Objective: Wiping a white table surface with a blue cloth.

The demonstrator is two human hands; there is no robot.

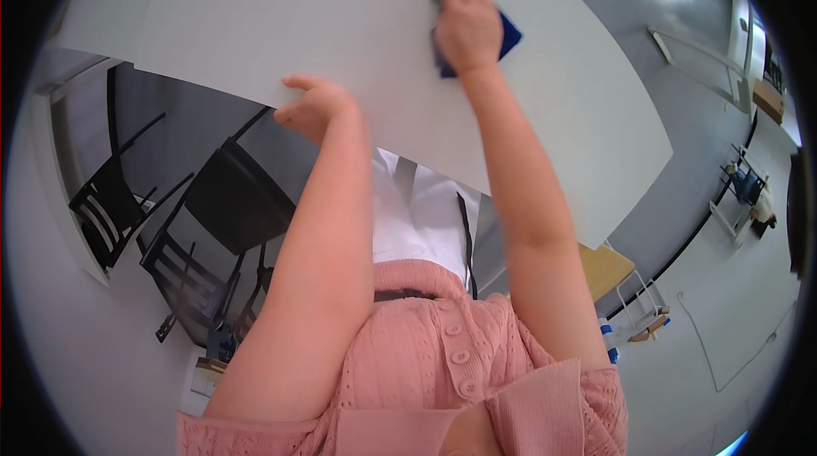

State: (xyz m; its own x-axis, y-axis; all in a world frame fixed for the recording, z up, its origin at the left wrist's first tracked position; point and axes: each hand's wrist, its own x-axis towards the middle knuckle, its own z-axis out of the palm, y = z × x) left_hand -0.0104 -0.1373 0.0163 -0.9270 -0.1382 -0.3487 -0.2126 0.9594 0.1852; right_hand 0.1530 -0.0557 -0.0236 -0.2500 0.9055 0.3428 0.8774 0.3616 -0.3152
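Observation:
A white tabletop [298, 14] fills the upper part of the view. My right hand [466, 24] presses on a dark blue cloth [510, 35] toward the far part of the tabletop, with its fingers together over it. The cloth is partly hidden under that hand. My left hand [311, 105] is at the table's near edge, thumb and fingers apart, holding nothing that I can see. Whether it rests on the edge or hovers just over it, I cannot tell.
Black chairs [238, 192] stand below the table on the left. A light wooden seat or board [604, 269] is at the lower right. A cardboard box [768, 100] and what looks like a seated person [753, 201] are farther off on the right.

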